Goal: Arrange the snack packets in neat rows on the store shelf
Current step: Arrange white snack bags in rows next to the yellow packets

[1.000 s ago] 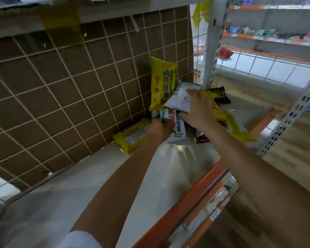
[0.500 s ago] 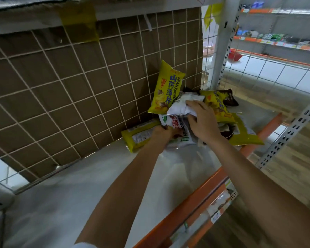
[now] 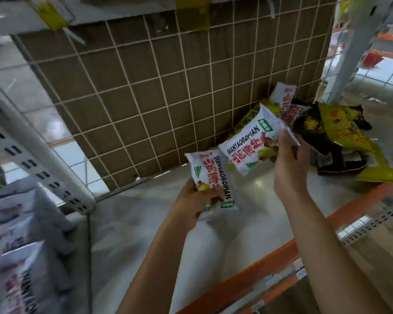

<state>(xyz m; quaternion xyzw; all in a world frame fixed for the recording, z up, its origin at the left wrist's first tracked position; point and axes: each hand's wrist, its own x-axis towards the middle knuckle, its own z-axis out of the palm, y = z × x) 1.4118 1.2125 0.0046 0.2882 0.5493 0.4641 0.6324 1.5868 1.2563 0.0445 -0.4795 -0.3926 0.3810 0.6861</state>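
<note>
Snack packets filled both my hands: my left hand (image 3: pixel 194 201) gripped one white packet (image 3: pixel 211 177), my right hand (image 3: pixel 289 162) pinched another white packet (image 3: pixel 251 142) above the shelf (image 3: pixel 145 223).

Wire grid (image 3: pixel 145 91) backing, glossy tiled floor (image 3: pixel 386 75)

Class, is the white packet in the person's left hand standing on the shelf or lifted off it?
Lifted: the left hand grips the white packet above the shelf.
</note>
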